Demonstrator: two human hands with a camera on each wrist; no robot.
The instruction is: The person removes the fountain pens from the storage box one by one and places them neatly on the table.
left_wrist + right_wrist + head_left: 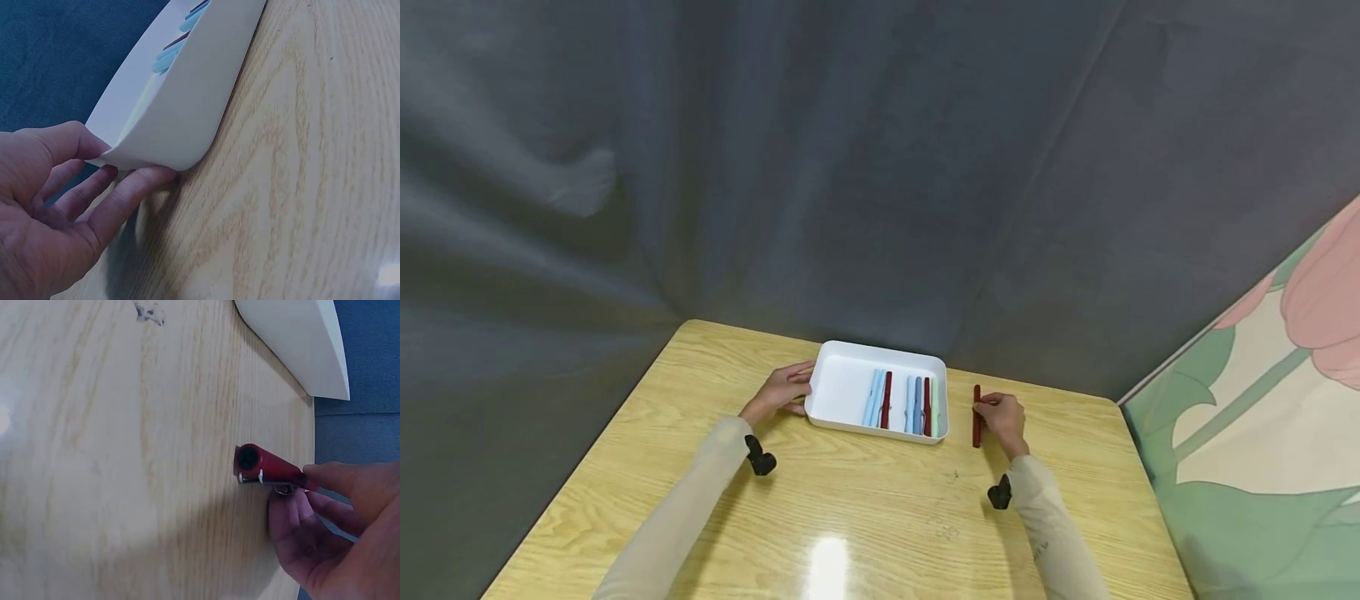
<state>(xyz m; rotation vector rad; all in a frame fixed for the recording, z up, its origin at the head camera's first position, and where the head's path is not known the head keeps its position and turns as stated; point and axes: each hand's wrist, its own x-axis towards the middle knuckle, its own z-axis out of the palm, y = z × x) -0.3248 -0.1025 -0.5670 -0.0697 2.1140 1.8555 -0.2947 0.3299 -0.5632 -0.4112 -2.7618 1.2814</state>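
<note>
Red pen (977, 427) pinched by your right grip (1004, 419), a gap of counter (887, 500) parting it from the tray's (841, 392) right edge; your left grip (777, 390) pinches the left edge.

A gap separates the white tray (838, 400) from the held red tube (977, 432), the curtain (880, 183) blocking behind
</note>
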